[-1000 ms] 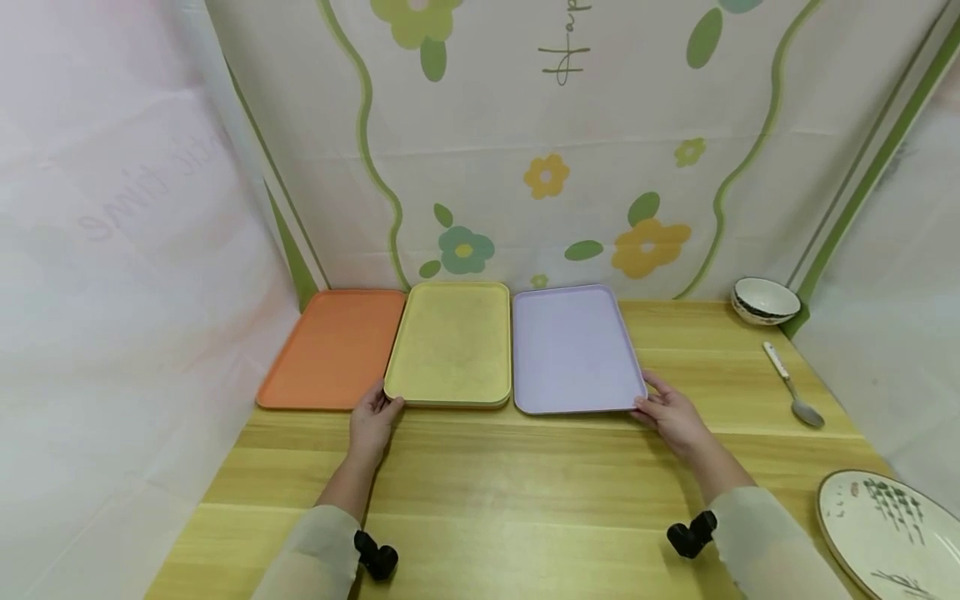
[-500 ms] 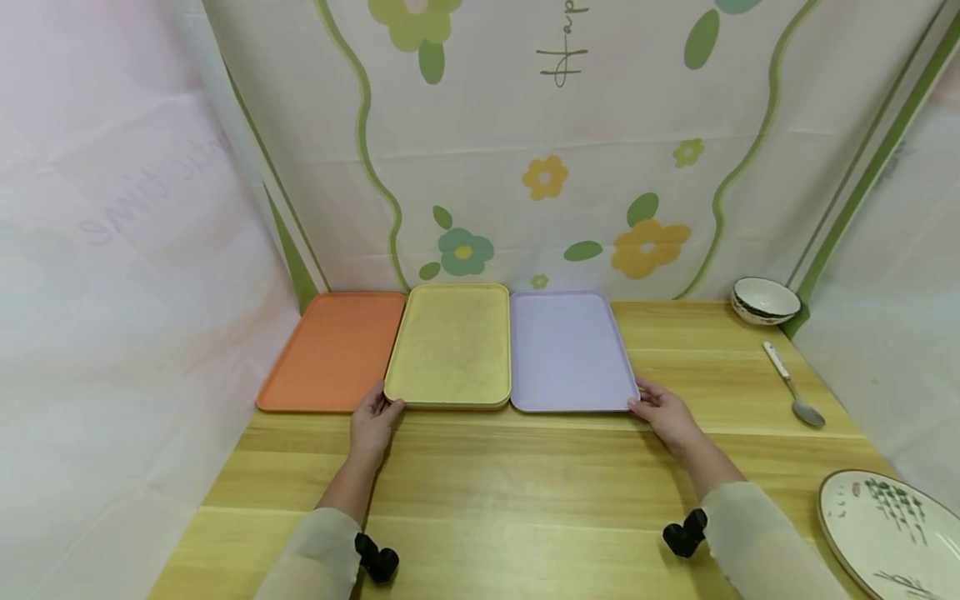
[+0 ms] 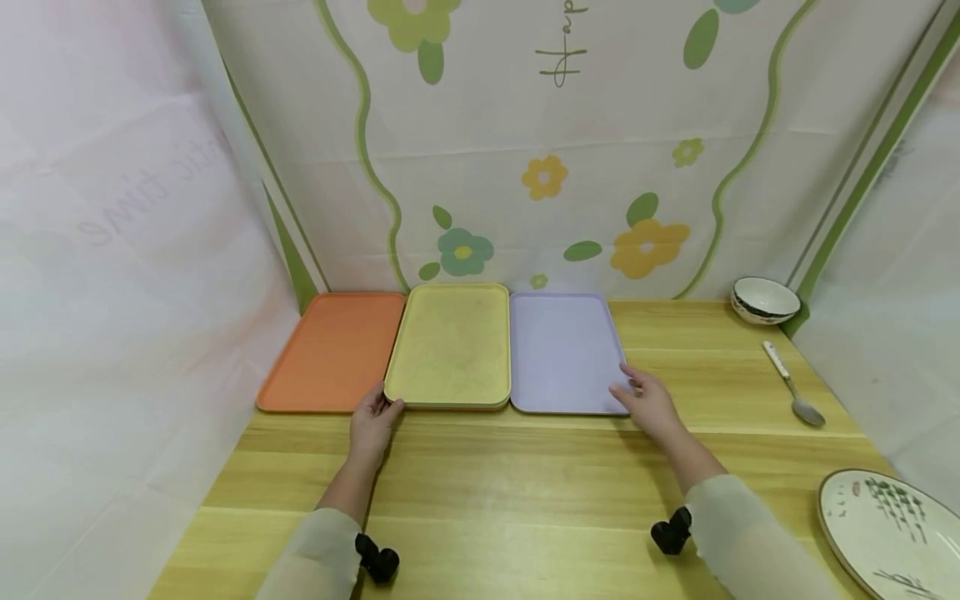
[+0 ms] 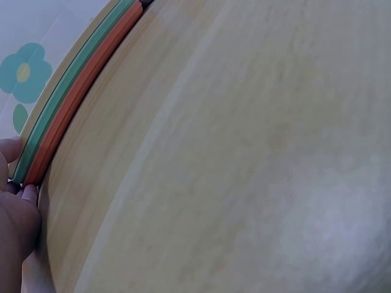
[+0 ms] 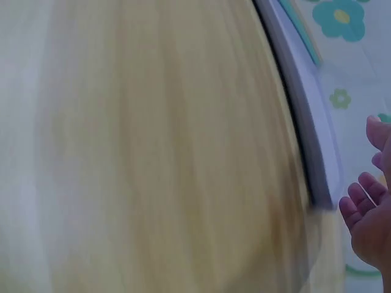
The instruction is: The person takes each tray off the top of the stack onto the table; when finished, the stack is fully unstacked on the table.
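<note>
At the back of the table three rows of trays lie side by side. A yellow tray [image 3: 450,346] tops the middle stack; the left wrist view shows a green tray [image 4: 60,97] and an orange-red edge [image 4: 74,104] beneath it. My left hand [image 3: 371,429] grips this stack at its front left corner, thumb on top. To the right lies a purple tray [image 3: 566,354] flat beside the stack. Near its front right corner, my right hand [image 3: 651,404] has its fingers spread and holds nothing. An orange tray [image 3: 337,350] lies left of the stack.
A bowl [image 3: 765,300] stands at the back right, with a spoon [image 3: 795,390] in front of it. A patterned plate [image 3: 892,533] sits at the near right. A floral cloth [image 3: 480,125] hangs right behind the trays.
The purple tray was turned slightly and pushed left until it lined up against the yellow stack. My right hand then let go of its corner and shifted left. My left hand stays put.
</note>
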{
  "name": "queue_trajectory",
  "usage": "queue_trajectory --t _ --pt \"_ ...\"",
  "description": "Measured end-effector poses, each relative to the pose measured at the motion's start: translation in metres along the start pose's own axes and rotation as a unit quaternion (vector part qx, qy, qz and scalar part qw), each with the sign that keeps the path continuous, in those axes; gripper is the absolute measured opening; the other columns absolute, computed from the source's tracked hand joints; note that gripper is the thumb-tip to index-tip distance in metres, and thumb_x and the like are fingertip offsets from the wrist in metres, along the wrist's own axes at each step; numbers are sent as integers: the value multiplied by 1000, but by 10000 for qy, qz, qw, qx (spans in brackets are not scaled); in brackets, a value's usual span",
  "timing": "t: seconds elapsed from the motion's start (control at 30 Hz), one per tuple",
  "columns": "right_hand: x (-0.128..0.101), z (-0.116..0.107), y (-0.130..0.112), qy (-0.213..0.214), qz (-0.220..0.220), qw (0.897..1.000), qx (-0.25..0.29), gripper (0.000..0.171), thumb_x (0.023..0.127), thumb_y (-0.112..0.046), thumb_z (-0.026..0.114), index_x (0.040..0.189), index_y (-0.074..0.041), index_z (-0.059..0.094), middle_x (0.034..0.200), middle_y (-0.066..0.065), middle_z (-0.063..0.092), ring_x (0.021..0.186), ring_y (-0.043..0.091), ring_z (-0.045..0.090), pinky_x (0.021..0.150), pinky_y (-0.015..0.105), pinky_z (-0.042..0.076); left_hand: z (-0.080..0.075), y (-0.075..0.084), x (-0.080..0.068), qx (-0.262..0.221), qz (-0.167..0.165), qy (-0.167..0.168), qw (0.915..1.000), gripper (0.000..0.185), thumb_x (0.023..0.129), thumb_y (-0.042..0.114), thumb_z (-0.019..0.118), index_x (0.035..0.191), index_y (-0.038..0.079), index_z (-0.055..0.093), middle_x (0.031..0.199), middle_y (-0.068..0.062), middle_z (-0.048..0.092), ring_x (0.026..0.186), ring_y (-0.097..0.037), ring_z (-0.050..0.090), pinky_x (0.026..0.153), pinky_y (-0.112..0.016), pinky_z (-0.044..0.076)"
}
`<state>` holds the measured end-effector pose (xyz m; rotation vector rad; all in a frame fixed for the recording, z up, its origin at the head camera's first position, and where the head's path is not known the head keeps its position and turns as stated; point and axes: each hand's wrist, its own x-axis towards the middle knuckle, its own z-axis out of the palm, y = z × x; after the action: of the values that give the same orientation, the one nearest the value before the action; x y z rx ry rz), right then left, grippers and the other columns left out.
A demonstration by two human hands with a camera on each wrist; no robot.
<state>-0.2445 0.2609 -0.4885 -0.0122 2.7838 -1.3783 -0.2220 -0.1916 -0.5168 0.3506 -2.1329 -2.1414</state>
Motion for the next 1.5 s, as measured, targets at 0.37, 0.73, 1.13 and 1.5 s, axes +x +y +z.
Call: queue_trajectory --t 0.37,0.73,1.13,1.5 --pt "12 52 -49 -222 -249 9980 529 58 99 -22 59 148 1 39 152 24 38 132 44 45 110 54 43 1 -2 0 -102 -2 24 9999 65 96 2 59 152 -6 26 158 -27 25 148 -38 24 122 -44 26" --pt "17 103 -78 -375 -252 9978 476 55 98 -25 60 145 -1 45 143 24 50 123 38 52 103 51 48 0 -1 2 -16 -10 38 10000 65 97 5 60 152 -5 27 158 -25 26 148 -37 26 121 -43 27" --pt "24 127 -88 -621 -340 9971 292 54 99 -26 58 145 1 45 141 24 52 127 39 53 109 51 44 0 -1 0 -85 -60 -15 9999 65 97 5 59 153 -4 25 159 -25 24 148 -37 24 122 -45 26" --pt "24 135 -94 -630 -361 9973 -51 53 99 -28 58 142 1 49 140 23 53 129 38 52 110 50 44 1 -1 0 -122 -15 12 9999 65 97 3 59 152 -5 26 158 -26 25 148 -37 25 122 -44 26"
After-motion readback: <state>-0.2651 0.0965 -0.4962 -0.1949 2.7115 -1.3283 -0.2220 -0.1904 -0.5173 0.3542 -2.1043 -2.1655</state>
